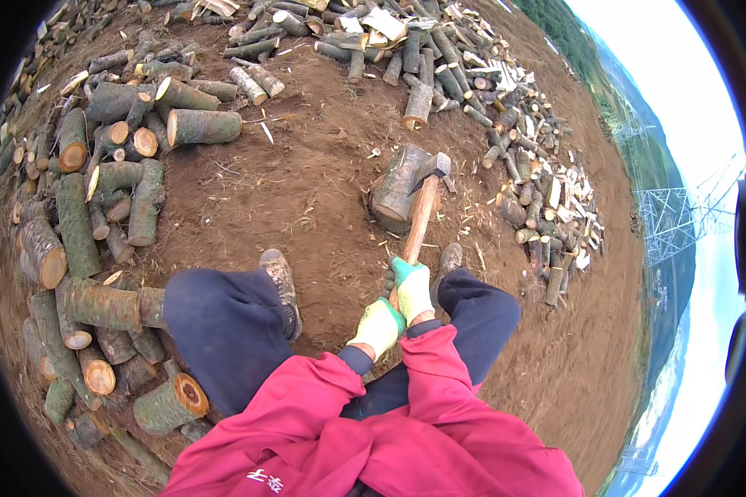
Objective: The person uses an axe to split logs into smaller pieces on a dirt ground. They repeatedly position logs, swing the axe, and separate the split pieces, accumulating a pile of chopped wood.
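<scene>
Both my hands wear pale yellow work gloves with green fingers and grip the wooden handle (420,223) of an axe. My left hand (378,326) is wrapped around the butt end, and my right hand (413,289) closes on the handle just above it. The steel axe head (435,169) is at the far end, over the right side of a short, bark-covered log (402,183). Whether the blade touches the wood I cannot tell. Beneath the log is a darker piece of wood (393,223), mostly hidden.
Cut logs (105,304) lie heaped at my left, close to my knee. Split firewood (534,199) is piled on the right, and more round logs (410,56) lie ahead. My boots (281,286) stand apart on brown soil (273,192) strewn with wood chips.
</scene>
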Motion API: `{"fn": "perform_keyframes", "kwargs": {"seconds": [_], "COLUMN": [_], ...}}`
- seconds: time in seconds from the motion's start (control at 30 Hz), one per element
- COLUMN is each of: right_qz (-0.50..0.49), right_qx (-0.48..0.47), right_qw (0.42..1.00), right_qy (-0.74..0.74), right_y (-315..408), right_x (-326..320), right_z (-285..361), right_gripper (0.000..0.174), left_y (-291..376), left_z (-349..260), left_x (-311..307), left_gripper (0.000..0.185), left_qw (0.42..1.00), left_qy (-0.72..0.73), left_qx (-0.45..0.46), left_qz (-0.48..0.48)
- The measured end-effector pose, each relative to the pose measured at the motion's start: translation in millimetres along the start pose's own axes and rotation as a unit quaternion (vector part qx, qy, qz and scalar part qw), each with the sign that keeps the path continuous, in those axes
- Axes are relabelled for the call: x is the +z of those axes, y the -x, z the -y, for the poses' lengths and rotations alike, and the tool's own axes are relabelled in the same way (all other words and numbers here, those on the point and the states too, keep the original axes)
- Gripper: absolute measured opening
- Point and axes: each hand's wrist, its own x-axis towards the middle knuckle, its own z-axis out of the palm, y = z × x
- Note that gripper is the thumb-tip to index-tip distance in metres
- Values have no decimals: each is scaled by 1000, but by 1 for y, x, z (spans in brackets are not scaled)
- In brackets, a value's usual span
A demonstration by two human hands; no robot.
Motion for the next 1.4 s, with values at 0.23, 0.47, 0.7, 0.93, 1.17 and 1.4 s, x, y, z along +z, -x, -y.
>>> {"fn": "perform_keyframes", "kwargs": {"seconds": [0.23,0.47,0.7,0.93,1.17,1.4], "right_qz": [16,23,50,13,-27,18], "right_qx": [8,10,27,26,-98,-77], "right_qw": [1000,1000,998,998,992,991], "right_qy": [17,10,-38,-56,-70,-109], "right_y": [-3,-6,4,27,42,48], "right_x": [-3,-9,-9,-37,-37,-12], "right_z": [-3,-3,3,18,46,19], "right_gripper": [12,10,9,11,14,15], "left_y": [-11,3,7,34,30,52], "left_z": [30,12,-2,-35,-50,-26], "left_x": [24,16,3,4,3,-19], "left_gripper": [47,56,50,46,48,63], "left_qw": [997,999,999,995,995,998], "left_qy": [-31,-15,-51,-91,-44,-26], "left_qx": [61,26,0,32,92,35], "left_qz": [-40,-44,12,18,17,-43]}}
